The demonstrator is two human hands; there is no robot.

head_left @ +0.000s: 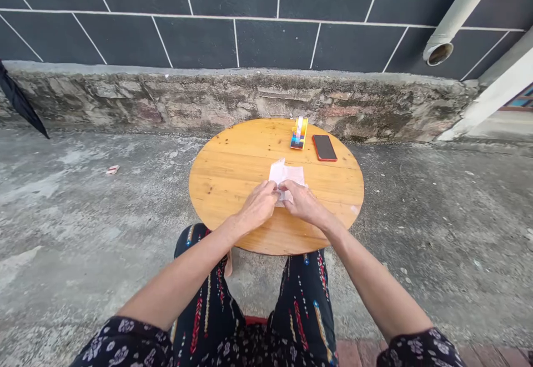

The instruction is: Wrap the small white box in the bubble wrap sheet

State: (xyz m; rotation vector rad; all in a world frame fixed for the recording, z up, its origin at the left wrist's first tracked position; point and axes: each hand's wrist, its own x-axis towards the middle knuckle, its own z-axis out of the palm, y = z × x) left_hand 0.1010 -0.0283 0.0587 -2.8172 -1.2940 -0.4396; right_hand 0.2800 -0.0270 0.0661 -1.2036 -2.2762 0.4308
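1. At far left: a black, pointed fabric thing [17, 99], perhaps a furled umbrella, cut off by the edge of view.
2. Next, on the grey concrete ground [104, 217]: a small crumpled pale scrap [112, 170] with reddish marks, too small to identify.
3. Then, well apart from that scrap: a round, yellow-brown wooden table [225, 172].
4. Over its near half: the bare left hand [260, 203], fingers bent and narrow, apparently pinching the left side of the paper; exact fingertip contact hidden from above.
5. Between both hands, near the middle of the tabletop: a thin, creased, white paper sheet [295, 174], far part spread out, near part mostly covered by fingers. Judging by the creases, probably in the midst of folding or smoothing.
6. Opposite: the bare right hand [303, 200], thumb and fingers drawn close together, seemingly nipping the same sheet. Calls next, most likely, for lining up the edges and pressing the crease firmly, without tearing such thin stuff.
7. Beyond, near the far rim: a yellow tape dispenser [298, 134] with a blue-and-red base, untouched.
8. Just beside it, to the right: a flat, dark-screened phone [325, 148] in a red case, also untouched.
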